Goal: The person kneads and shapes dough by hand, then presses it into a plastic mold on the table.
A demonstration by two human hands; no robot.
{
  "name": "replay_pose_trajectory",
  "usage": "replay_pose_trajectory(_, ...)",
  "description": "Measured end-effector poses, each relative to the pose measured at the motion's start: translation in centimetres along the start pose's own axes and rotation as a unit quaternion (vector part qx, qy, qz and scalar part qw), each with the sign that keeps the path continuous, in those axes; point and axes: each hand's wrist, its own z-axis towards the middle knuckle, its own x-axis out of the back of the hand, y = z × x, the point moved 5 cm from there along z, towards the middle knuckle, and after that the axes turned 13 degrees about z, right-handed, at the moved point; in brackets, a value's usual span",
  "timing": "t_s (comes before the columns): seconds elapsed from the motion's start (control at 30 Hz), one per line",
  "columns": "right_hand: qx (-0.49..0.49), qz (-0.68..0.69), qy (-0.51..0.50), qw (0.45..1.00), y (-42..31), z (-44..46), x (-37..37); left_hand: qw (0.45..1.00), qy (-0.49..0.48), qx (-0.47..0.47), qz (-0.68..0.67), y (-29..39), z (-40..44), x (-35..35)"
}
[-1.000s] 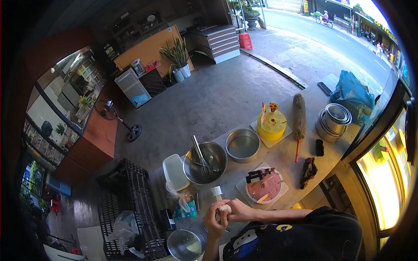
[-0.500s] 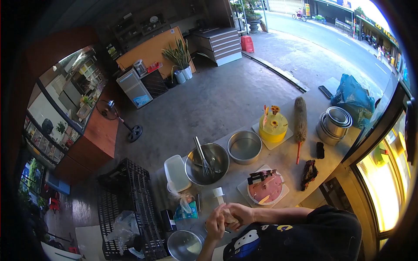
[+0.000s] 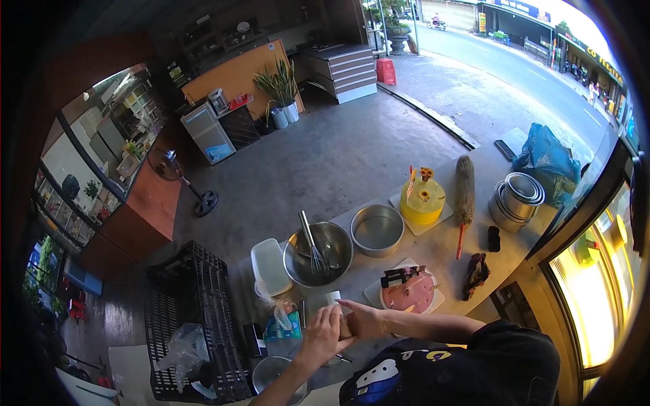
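From the head view, the left forearm (image 3: 284, 380) has been swung leftward since half a second ago, across the glass bowl (image 3: 268, 376) at bottom centre. The left hand (image 3: 322, 333) and right hand (image 3: 366, 319) are brought together at lower centre, around a small brownish object (image 3: 345, 329), mostly hidden; whether either grip is clamped on it cannot be told. Above them on the table (image 3: 434, 249), a white cylinder (image 3: 332, 297) is partly covered.

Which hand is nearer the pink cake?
Right. The right hand is below and left of the pink cake in the picture; the left hand is farther left.
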Motion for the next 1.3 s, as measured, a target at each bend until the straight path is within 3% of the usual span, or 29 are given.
replay_pose_trajectory(0.03, 0.014, 0.018, 0.027, 0.999, -0.1, 0.2, 0.3, 1.0, 0.0, 0.0, 0.0, 0.1, 0.0, 0.0)
replay_pose_trajectory(0.1, 0.01, -0.006, 0.018, 1.0, -0.1, 0.6, 0.7, 0.988, -0.151, 0.016, 0.017, 0.2, -0.3, -1.6)
replay_pose_trajectory(0.37, -0.006, -0.065, 0.079, 0.995, 0.8, 2.4, 3.6, 0.982, -0.182, 0.032, 0.03, 1.2, -1.4, -4.7)
replay_pose_trajectory(0.43, 0.058, -0.066, 0.104, 0.991, 0.6, 3.2, 4.1, 0.975, -0.213, 0.063, 0.027, 0.8, -1.7, -5.8)
replay_pose_trajectory(0.73, 0.061, -0.052, 0.121, 0.989, 0.9, 4.6, 6.2, 0.973, -0.2, -0.095, 0.065, 0.9, -1.6, -7.1)
replay_pose_trajectory(0.97, 0.059, -0.077, 0.125, 0.987, 0.6, 4.3, 6.7, 0.978, -0.171, -0.09, 0.075, -0.4, -1.7, -8.1)
replay_pose_trajectory(1.13, 0.066, -0.113, 0.156, 0.979, 0.0, 3.2, 5.1, 0.992, -0.036, -0.124, 0.009, -0.7, -1.5, -6.5)
replay_pose_trajectory(1.3, 0.042, -0.128, 0.121, 0.983, -0.1, 1.9, 3.0, 0.993, -0.032, -0.11, -0.004, -1.0, -1.7, -6.6)
